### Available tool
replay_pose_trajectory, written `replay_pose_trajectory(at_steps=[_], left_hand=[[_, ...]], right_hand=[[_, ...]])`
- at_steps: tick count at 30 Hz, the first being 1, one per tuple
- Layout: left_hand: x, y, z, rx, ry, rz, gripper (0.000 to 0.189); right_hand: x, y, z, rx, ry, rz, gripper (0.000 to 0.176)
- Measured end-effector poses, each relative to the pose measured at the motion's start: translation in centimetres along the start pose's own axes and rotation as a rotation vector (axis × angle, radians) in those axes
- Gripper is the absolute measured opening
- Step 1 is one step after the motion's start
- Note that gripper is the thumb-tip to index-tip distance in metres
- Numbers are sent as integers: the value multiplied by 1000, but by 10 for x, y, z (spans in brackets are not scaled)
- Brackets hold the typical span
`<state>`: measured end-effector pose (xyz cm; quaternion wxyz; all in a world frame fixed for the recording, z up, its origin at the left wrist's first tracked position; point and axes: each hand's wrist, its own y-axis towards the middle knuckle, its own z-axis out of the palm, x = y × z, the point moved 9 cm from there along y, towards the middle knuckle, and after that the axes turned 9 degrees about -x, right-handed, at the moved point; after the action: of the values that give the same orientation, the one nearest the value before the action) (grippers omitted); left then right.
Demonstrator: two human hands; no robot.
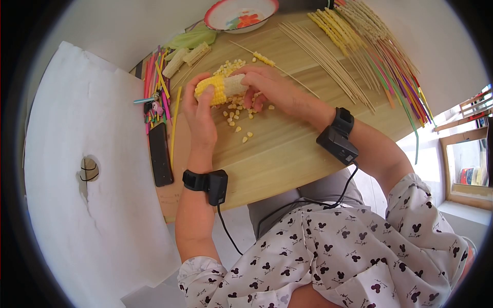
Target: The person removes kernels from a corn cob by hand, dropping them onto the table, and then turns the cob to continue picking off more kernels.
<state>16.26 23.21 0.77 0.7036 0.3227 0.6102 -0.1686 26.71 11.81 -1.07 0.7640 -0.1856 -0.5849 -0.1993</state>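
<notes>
Corn cob [220,88], part bumpy yellow, part rough pale, fills left fingers [206,97].

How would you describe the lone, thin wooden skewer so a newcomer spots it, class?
On the pale wooden table, find the round, white, red-rimmed bowl. Below it in view, a thin wooden skewer slants past the right hand. Unlike the bare, pale wooden sticks grouped to its right, it lies singly and carries one short band of yellow kernels.
</notes>
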Motion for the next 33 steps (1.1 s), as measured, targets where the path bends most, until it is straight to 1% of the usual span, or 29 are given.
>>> replay_pose_trajectory(at_steps=[2, 3, 4, 5, 6, 7, 8, 10, 12, 13, 14, 16, 17, 20, 23, 25, 27, 29, 31, 32, 33], left_hand=[[-4, -1, 3, 28, 36, 90, 32], [-6, -2, 5, 28, 36, 90, 32], [-12, -6, 11, 68, 67, 115, 33], [-16, -9, 16, 109, 98, 140, 33], [-16, -9, 16, 109, 98, 139, 33], [-15, -10, 17, 117, 73, 125, 34], [-14, -10, 18, 125, 48, 111, 34], [-11, -8, 15, 121, 31, 94, 35], [-10, -7, 14, 118, 13, 78, 36], [-9, -7, 15, 116, -37, 37, 37], [-6, -7, 15, 113, -87, -4, 38], [-5, -6, 14, 113, -102, -17, 39], [-4, -6, 14, 114, -117, -30, 39], [-1, -6, 14, 120, -145, -86, 40], [0, -4, 14, 120, -146, -79, 41], [0, -5, 13, 117, -138, -94, 38], [2, -5, 12, 115, -130, -109, 36], [3, -4, 11, 116, -62, -66, 36], [-1, -6, 13, 115, -64, -50, 36], [-4, -7, 13, 114, -66, -34, 37], [-3, -7, 13, 115, -66, -34, 37]], right_hand=[[-1, -2, 3, 24, -49, 15, 44], [-2, -3, 5, 34, -127, 13, 46], [-3, -4, 7, 45, -205, 11, 48], [-5, -3, 7, 44, -205, 12, 48], [-2, -2, 6, 30, -257, -71, 49], [1, -1, 6, 15, -308, -154, 50], [-5, 1, 7, 15, -308, -154, 50], [3, 2, 10, 8, -250, -302, 44], [7, 0, 9, 25, -290, -329, 43], [10, -2, 11, 42, -331, -355, 42], [8, -1, 11, 42, -331, -355, 42], [13, -3, 14, 48, -309, -434, 39], [12, -3, 13, 49, -309, -434, 39], [11, -4, 13, 55, -373, -393, 36], [11, -3, 12, 30, -366, -381, 33], [-4, 0, 11, 59, -102, -114, 30], [-5, 2, 8, 35, -49, -87, 29], [-6, 4, 4, 10, 3, -60, 29], [-10, 6, 0, -27, 101, -10, 33], [-13, 9, 0, -28, 101, -10, 33], [-17, 11, 0, -24, 175, 21, 34]])
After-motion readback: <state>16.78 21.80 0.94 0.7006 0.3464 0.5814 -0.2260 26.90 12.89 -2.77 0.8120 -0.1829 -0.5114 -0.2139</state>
